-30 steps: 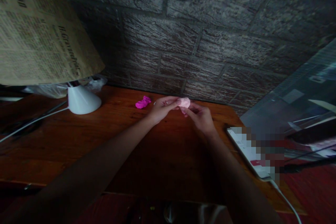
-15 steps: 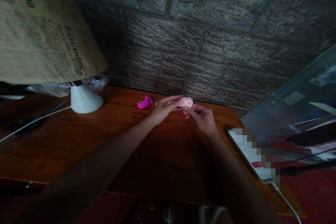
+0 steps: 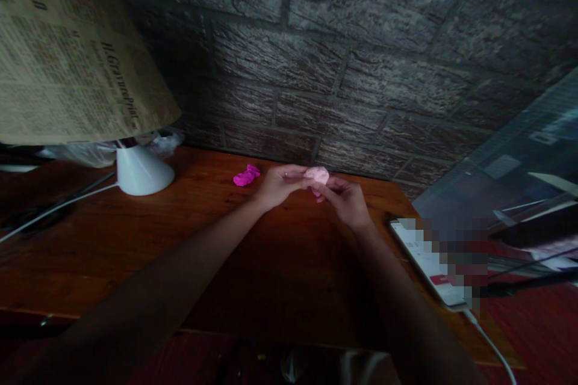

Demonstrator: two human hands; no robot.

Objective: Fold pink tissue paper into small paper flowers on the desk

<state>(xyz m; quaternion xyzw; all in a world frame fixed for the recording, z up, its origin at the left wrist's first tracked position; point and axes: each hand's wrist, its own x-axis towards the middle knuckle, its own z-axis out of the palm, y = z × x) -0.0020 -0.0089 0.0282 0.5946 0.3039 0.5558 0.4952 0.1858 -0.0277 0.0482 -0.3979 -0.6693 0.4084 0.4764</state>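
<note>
A: Position of the pale pink, rounded, crumpled lump [image 3: 318, 175]?
B: Between both hands, at the fingertips, near the far edge of the brown wooden table [image 3: 203, 252].
A: Hand states?
B: Left hand [image 3: 283, 185] gripped its left side; right hand [image 3: 350, 198] pinched its near right side.
A: Nearby?
B: A bright magenta, crumpled lump [image 3: 246, 175] lay left of the left hand, not touching.
</note>
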